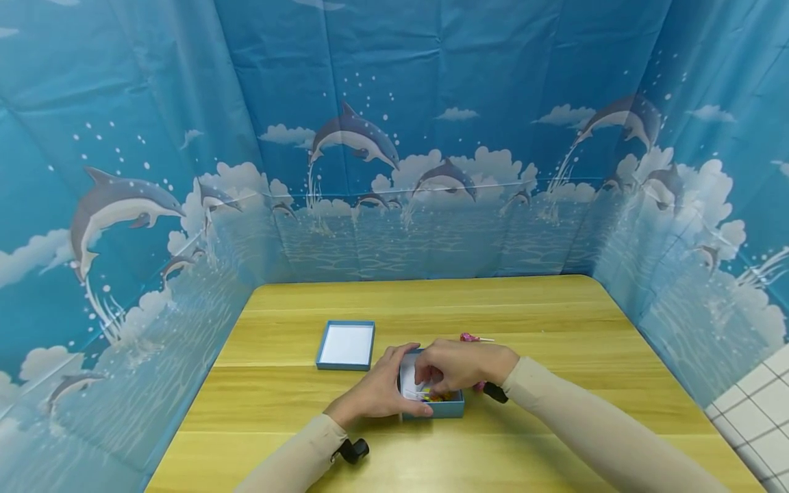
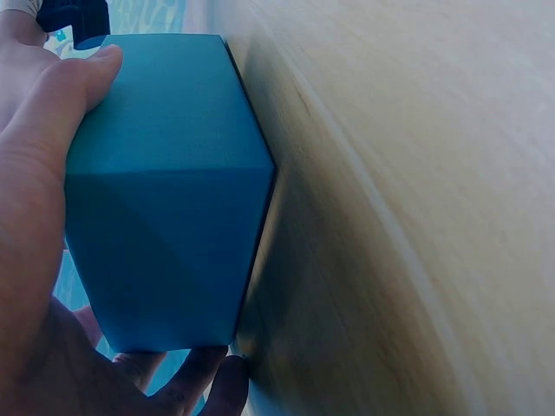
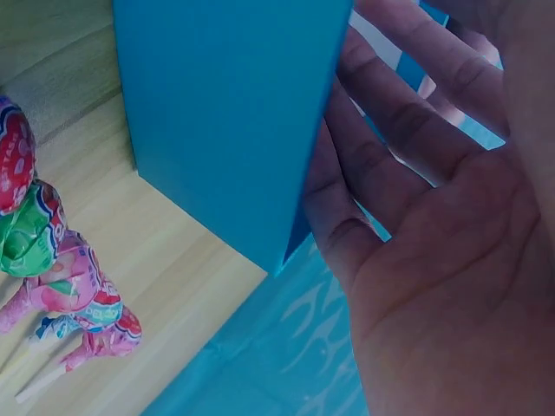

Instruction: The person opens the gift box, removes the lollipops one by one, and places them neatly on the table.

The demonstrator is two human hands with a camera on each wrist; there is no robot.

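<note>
Altogether one blue box (image 1: 445,409), left fingers (image 2: 227,386) round it, right fingers (image 3: 408,113) inside, hold unclear; one lid (image 1: 346,346) apart.

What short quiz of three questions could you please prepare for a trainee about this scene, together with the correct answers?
1. True or false: the left hand grips the lid.
2. Seen from the head camera, where does the lid lie?
a) inside the box
b) to the left of the box
c) to the right of the box
3. Fill in: in the right wrist view, several wrapped ______ lie on the table beside the box.

Key:
1. False; it grips the box.
2. b
3. lollipops
</note>
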